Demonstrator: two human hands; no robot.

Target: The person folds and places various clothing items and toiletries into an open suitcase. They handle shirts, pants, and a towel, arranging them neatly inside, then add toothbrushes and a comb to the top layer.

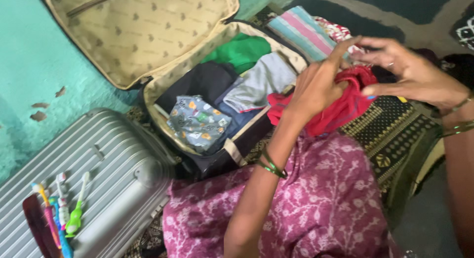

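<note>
A red garment (340, 107) is bunched between both my hands, just right of an open suitcase (163, 95). My left hand (318, 82) presses into the red cloth with its fingers wrapped over it. My right hand (410, 70) pinches the cloth's upper right edge, fingers spread. Inside the suitcase lie folded clothes: a green one (242, 50), a grey one (259, 80), a black one (202, 80) and a patterned grey-blue one (197, 122). My lap is covered by pink floral fabric (316, 203).
A closed silver hard-shell suitcase (98, 169) lies at the lower left with several toothbrushes (64, 213) on it. A striped pink-and-teal folded cloth (303, 31) sits behind the open suitcase. A dark patterned mat (395, 134) lies under my hands. A teal wall (29, 65) is at left.
</note>
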